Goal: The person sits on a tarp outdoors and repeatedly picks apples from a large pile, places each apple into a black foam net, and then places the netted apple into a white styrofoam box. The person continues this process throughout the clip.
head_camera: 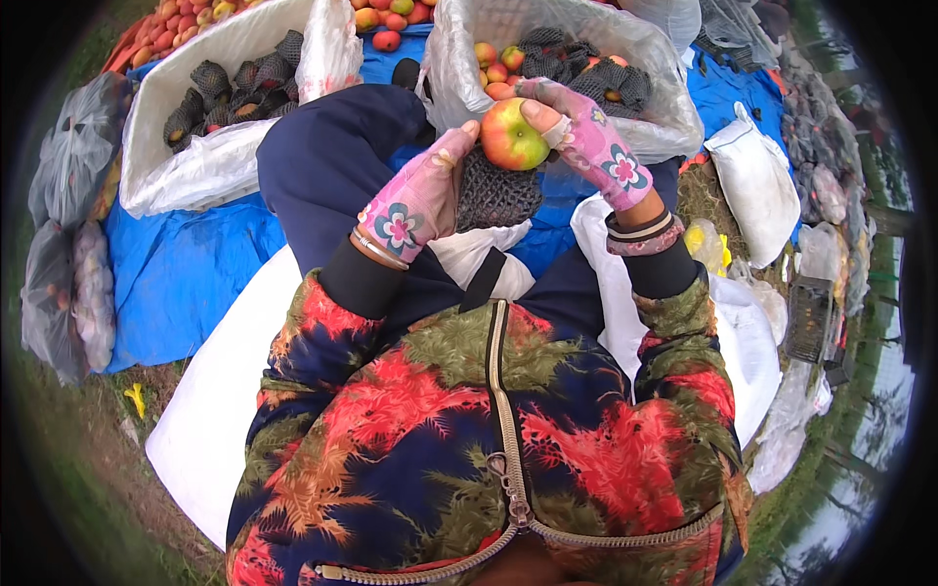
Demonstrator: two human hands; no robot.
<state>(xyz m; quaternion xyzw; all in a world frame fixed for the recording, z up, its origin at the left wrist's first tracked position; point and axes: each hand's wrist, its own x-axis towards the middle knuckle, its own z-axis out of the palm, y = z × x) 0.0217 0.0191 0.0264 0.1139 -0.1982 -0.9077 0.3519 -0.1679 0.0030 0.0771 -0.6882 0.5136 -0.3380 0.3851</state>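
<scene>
My right hand (pixel 597 143), in a pink flowered fingerless glove, grips a red and yellow-green apple (pixel 514 135) between thumb and fingers. Just below the fruit hangs a dark grey foam net sleeve (pixel 500 192), held by my left hand (pixel 421 201), which wears a matching glove. The left thumb tip lies close to the apple's side; whether it touches is unclear. The left fingers are mostly hidden behind the netting. Beyond my hands stands a plastic-lined crate (pixel 678 135) with bare apples and dark-netted fruit (pixel 612 88).
A second lined crate (pixel 139 157) at the left holds netted fruit. A heap of apples (pixel 172 29) lies at the far left. Blue tarpaulin (pixel 183 271) covers the ground. Filled plastic bags (pixel 77 154) line the left edge; a white sack (pixel 755 190) stands at the right.
</scene>
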